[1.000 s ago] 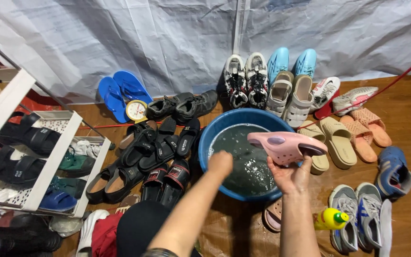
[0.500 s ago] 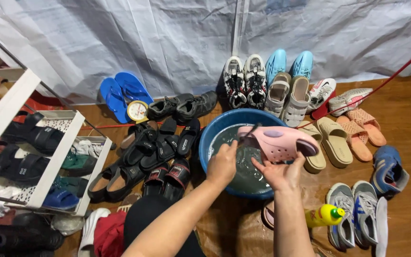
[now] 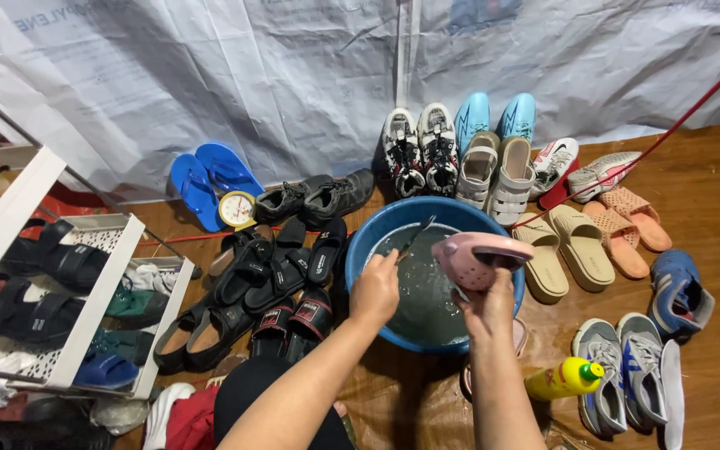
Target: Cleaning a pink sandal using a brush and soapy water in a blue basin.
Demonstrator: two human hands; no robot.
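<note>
My right hand grips a pink clog and holds it tilted over a blue basin of soapy water. My left hand is closed around a thin dark brush whose tip points up and right toward the clog's toe. Both hands hover above the water, a short gap apart. The basin stands on the wooden floor among rows of shoes.
Black sandals lie left of the basin and tan slides to its right. A yellow bottle and grey sneakers lie at front right. A white shoe rack stands at left. A white tarp closes the back.
My left hand has lifted out of the water and now holds the brush near the clog. The clog has tilted and shifted slightly left over the basin.
</note>
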